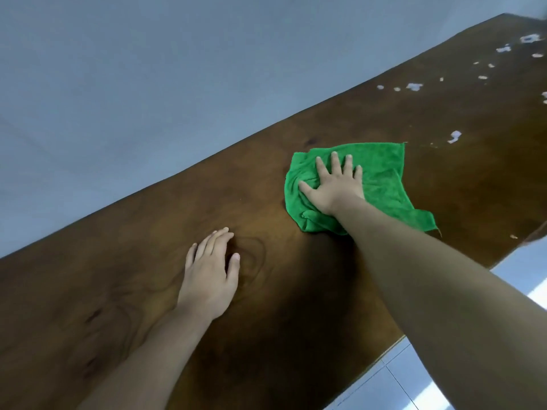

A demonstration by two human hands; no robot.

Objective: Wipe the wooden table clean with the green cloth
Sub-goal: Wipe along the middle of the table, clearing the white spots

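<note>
Right hand (333, 184) splayed flat on green cloth (381, 176); left hand (208, 273) open on wooden table (124, 291). Risk: sweeping white scraps (414, 86) off far edge.

The right hand (333, 184) lies spread over the green cloth (381, 176), hiding its middle and the table (118, 276) beneath. At 2 o'clock the white scraps (454, 136) are too small and blurred to identify. Picture edges cut off both forearms and the table's ends.

A rumpled green cloth (381, 176) lies spread flat on the dark brown wooden tabletop (296, 276), with white scraps (414, 86) scattered toward its far end.
</note>
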